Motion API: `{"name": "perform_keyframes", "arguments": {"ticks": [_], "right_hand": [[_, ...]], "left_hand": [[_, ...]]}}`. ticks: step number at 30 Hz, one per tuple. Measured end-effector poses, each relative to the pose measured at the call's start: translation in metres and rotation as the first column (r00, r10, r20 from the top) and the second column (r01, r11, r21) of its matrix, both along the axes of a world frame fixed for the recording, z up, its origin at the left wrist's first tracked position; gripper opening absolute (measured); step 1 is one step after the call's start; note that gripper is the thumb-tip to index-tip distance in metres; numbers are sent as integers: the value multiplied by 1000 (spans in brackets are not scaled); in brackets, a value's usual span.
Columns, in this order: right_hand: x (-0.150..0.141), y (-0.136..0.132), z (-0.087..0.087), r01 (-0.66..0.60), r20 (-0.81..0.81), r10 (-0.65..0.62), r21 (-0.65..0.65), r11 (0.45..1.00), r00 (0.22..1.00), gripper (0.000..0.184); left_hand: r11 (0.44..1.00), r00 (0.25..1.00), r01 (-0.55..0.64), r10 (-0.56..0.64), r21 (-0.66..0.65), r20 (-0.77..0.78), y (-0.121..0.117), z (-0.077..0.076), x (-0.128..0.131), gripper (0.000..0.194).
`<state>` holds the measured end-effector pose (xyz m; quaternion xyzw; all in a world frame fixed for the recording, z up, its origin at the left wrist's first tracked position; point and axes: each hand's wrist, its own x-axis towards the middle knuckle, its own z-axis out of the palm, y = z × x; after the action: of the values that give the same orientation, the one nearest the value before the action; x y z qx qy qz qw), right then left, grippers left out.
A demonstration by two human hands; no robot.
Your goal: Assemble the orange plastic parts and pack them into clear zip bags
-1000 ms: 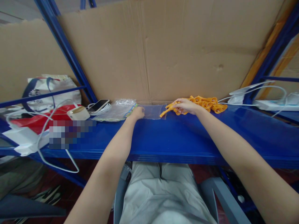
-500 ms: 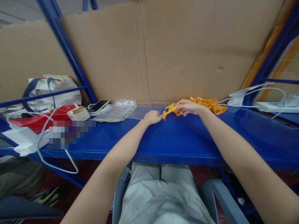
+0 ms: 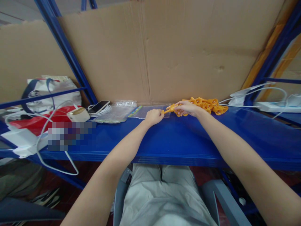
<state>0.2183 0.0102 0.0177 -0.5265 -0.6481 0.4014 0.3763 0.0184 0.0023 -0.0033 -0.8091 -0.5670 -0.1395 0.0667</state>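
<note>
Between my hands stretches a slim orange plastic piece (image 3: 169, 109), its near end at the fingers of my left hand (image 3: 154, 117). Those fingers are curled closed around that end. My right hand (image 3: 187, 107) pinches the same piece farther along, and hides part of it. Right beside and behind the right hand lies a pile of similar orange plastic pieces (image 3: 211, 105) with flared, cup-like ends; their exact kind I cannot make out. A clear plastic bag (image 3: 141, 111) lies flat behind my left hand.
On the left, more clear bags (image 3: 113, 112), a phone (image 3: 99, 107), white cables, a red bag (image 3: 30, 123) and a white tote bag (image 3: 56, 94) cover the blue shelf (image 3: 174, 141). Cardboard (image 3: 188, 50) stands behind. A power strip (image 3: 279, 107) is at the right.
My left hand has closed around the orange piece's end, which its fingertips only touched before. The piece has risen slightly and lies straighter between both hands.
</note>
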Motion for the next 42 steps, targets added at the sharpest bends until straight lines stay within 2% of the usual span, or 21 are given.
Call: {"name": "perform_keyframes", "arguments": {"ticks": [3,7,11,13,16,18,20,24,27,29,33,36,38,42], "right_hand": [[-13,0,-4,17,-17,-16,48,999,1000,9],[-32,-1,-13,-17,-100,27,96,995,995,11],[-43,1,-21,-22,-93,31,95,995,995,19],[-46,1,-25,-37,-128,45,65,997,991,20],[-49,1,-29,-44,-223,40,-11,999,974,19],[-51,0,-31,-24,-278,8,-56,998,961,19],[-53,-1,-30,-10,-331,-18,-82,997,943,19],[-55,-6,-26,-2,-417,-44,-110,994,908,21],[-54,-8,-24,2,-450,-58,-123,992,891,23],[-53,-8,-23,-12,-452,-52,-136,991,891,22],[-51,-8,-23,-69,-437,-10,-165,984,899,21],[-50,-9,-23,-129,-407,59,-146,981,911,20],[-50,-9,-23,-134,-377,83,-113,984,923,18],[-54,-7,-25,-64,-329,40,-61,996,944,13]], "left_hand": [[1000,1000,11,-12,27,4,-4,3,4,29],[996,998,51,-53,70,32,-7,2,8,30],[991,995,94,-97,94,30,-9,4,7,30],[993,996,63,-69,100,58,-8,8,3,33],[985,972,-145,123,97,199,1,16,-14,41],[947,916,-317,295,42,271,8,19,-31,40],[896,857,-444,433,-25,280,15,19,-49,43],[805,756,-572,592,-159,278,23,15,-75,58],[795,736,-567,607,-216,300,28,13,-82,64],[816,731,-526,578,-242,363,30,13,-81,62],[876,679,-338,481,-345,555,31,16,-74,53],[877,622,-239,467,-416,628,30,17,-69,52],[880,600,-230,464,-415,651,30,17,-67,50],[888,584,-238,455,-393,672,34,16,-68,45]]}}
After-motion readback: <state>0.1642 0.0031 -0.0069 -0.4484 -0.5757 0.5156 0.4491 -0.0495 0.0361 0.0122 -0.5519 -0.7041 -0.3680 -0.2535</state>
